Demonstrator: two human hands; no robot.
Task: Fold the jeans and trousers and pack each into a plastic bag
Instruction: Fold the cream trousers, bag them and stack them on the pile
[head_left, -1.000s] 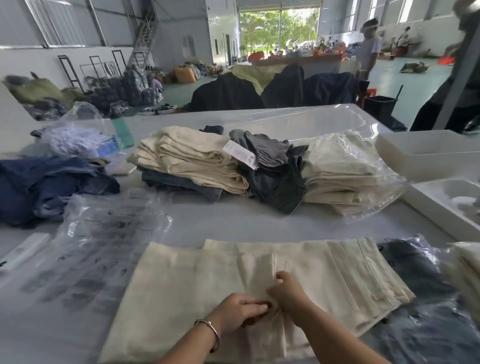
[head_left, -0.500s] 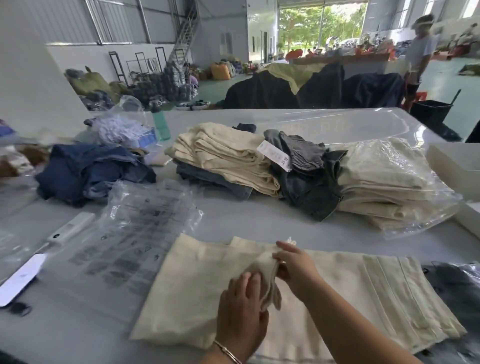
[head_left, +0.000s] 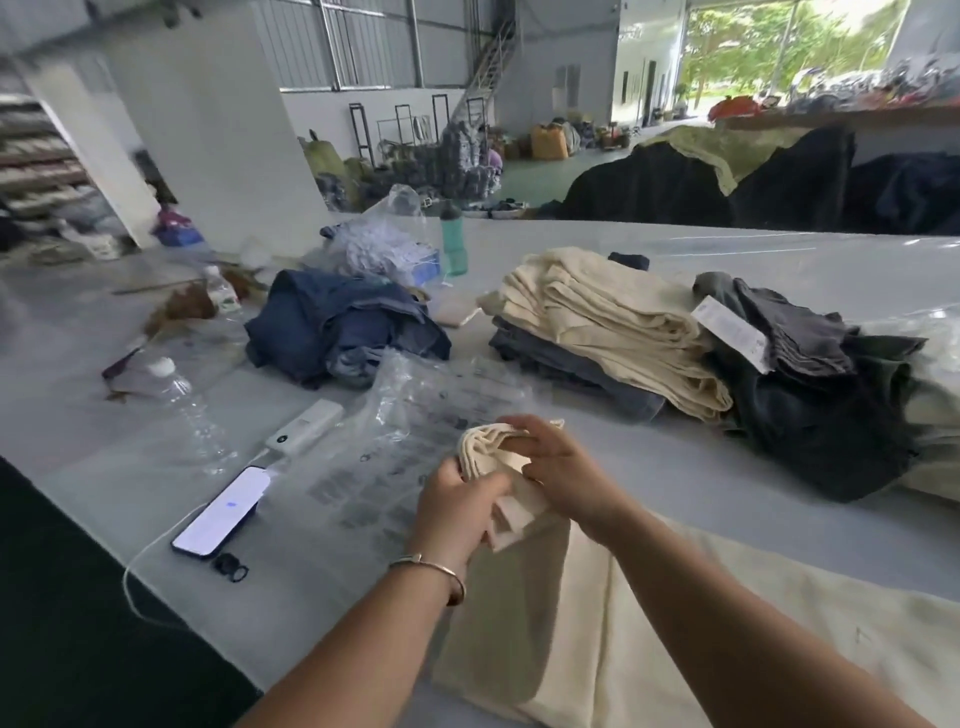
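Note:
Cream trousers (head_left: 582, 639) lie on the grey table in front of me, their far end gathered and lifted off the surface. My left hand (head_left: 452, 509) grips that bunched end from the left, and my right hand (head_left: 558, 470) holds it from the right and above. Just beyond the hands lies a clear printed plastic bag (head_left: 415, 415), flat on the table. Further back stands a stack of folded cream trousers and jeans (head_left: 608, 332), with dark trousers bearing a white tag (head_left: 810, 389) at its right and crumpled blue jeans (head_left: 337, 327) to its left.
A phone (head_left: 223, 512) on a cable, a white power bank (head_left: 306, 431) and a clear water bottle (head_left: 192, 415) sit at the left near the table edge. A green bottle (head_left: 453, 239) and a bag of white items (head_left: 384, 244) stand further back.
The view has swung left. Both hands have gathered the trouser end, which lay flat before, and raised it off the table toward the plastic bag.

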